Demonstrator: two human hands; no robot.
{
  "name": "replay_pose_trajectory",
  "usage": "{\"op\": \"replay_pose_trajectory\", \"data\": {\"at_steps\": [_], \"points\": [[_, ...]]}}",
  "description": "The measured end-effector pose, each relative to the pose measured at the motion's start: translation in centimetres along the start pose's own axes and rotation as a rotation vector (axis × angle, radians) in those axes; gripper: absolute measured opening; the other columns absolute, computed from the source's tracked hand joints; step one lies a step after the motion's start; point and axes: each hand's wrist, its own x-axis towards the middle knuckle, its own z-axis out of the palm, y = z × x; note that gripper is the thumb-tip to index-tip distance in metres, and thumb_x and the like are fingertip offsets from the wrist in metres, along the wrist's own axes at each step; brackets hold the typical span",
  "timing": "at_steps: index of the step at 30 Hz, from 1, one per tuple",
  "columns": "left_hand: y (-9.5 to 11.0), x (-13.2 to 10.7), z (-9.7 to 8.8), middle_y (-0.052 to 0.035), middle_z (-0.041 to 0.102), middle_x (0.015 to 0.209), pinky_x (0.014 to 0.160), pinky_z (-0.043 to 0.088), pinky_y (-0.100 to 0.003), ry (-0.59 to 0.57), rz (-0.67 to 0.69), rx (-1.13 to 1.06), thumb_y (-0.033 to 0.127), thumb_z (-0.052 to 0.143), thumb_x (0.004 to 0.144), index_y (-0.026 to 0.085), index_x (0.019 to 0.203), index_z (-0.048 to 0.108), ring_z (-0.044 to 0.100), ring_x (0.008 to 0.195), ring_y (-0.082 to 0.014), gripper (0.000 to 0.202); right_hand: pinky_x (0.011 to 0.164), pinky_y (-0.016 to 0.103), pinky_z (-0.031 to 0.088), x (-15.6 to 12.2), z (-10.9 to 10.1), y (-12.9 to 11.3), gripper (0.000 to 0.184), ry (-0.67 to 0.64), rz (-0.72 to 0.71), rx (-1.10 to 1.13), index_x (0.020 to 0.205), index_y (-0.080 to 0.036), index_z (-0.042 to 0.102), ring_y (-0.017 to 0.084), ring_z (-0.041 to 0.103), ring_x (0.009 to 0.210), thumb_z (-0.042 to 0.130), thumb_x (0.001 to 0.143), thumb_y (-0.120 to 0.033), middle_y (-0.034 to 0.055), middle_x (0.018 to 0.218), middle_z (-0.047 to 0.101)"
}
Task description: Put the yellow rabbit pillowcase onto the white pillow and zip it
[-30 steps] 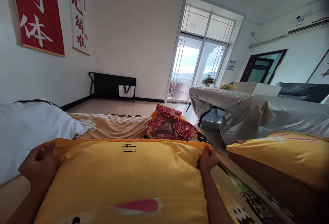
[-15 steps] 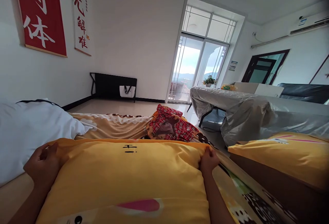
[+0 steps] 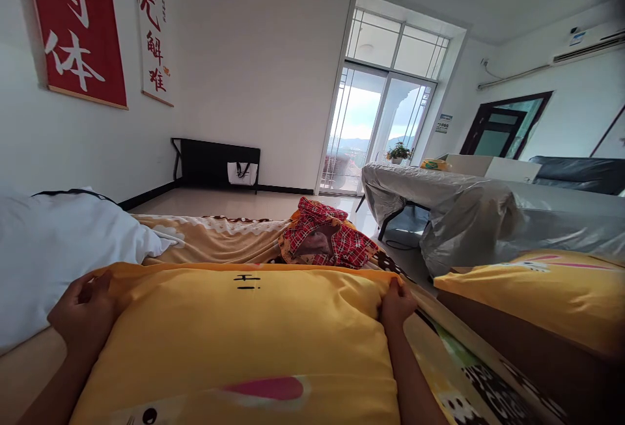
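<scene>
A plump yellow pillow point(image 3: 244, 334) with an orange edge, a small black "Hi" print and part of a rabbit face fills the lower middle of the head view. My left hand point(image 3: 85, 311) pinches its far left corner. At the far right corner, my right hand point(image 3: 398, 301) is closed on the fabric, so the far edge is stretched between both hands. Beneath the pillow lies a patterned blanket point(image 3: 219, 236) in tan and brown. The pillow's near edge is out of view.
White bedding point(image 3: 73, 249) lies at left, and a red plaid cloth point(image 3: 332, 236) is heaped beyond the pillow. On the right, a second yellow pillow point(image 3: 547, 288) rests on a brown box point(image 3: 527, 347). A plastic-covered table point(image 3: 439, 191) stands farther back.
My left hand has shifted very slightly to the right. Otherwise the pillow and both grips look the same.
</scene>
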Motion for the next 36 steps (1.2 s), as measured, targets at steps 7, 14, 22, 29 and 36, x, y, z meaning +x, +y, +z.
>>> {"op": "replay_pose_trajectory", "data": {"at_steps": [7,14,22,29,36], "points": [[0.6,-0.3,-0.2,0.0020,0.054,0.067,0.066,0.040,-0.030,0.005,-0.032,-0.015,0.039,0.064,0.065,0.017,0.103,0.070,0.050,0.065,-0.0157,0.044,0.064,0.032,0.043,0.0,0.1,0.1,0.065,0.003,0.014,0.004,0.094,-0.005,0.071,0.023,0.057,0.069,0.051,0.071,-0.062,0.0114,0.076,0.068],[0.6,-0.3,-0.1,0.0023,0.053,0.066,0.066,0.039,-0.030,0.007,-0.032,-0.015,0.038,0.064,0.065,0.018,0.104,0.071,0.050,0.065,-0.0151,0.045,0.062,0.031,0.044,0.1,0.2,0.5,0.066,-0.005,0.023,0.016,0.095,-0.006,0.071,0.022,0.056,0.068,0.052,0.071,-0.063,0.0104,0.077,0.068],[1.3,-0.6,-0.3,0.0024,0.052,0.066,0.066,0.039,-0.029,-0.001,-0.048,-0.046,0.037,0.064,0.064,0.016,0.101,0.070,0.048,0.065,-0.0148,0.044,0.062,0.030,0.044,0.2,0.4,0.8,0.065,-0.003,0.029,0.014,0.095,-0.007,0.071,0.022,0.057,0.069,0.052,0.071,-0.064,0.0099,0.077,0.068],[0.4,0.0,-0.1,0.0024,0.053,0.067,0.068,0.039,-0.029,-0.002,-0.048,-0.016,0.037,0.065,0.064,0.017,0.102,0.070,0.050,0.067,-0.0148,0.044,0.062,0.031,0.042,0.2,0.3,0.6,0.061,0.009,0.031,-0.006,0.091,-0.007,0.071,0.022,0.056,0.067,0.053,0.070,-0.061,0.0082,0.070,0.066],[0.9,-0.3,-0.1,0.0023,0.053,0.066,0.068,0.040,-0.030,-0.006,-0.037,0.003,0.038,0.063,0.064,0.016,0.100,0.070,0.048,0.064,-0.0151,0.043,0.061,0.030,0.043,0.3,0.4,0.6,0.064,0.004,0.036,0.011,0.091,-0.007,0.071,0.021,0.055,0.067,0.052,0.069,-0.063,0.0090,0.072,0.067]]}}
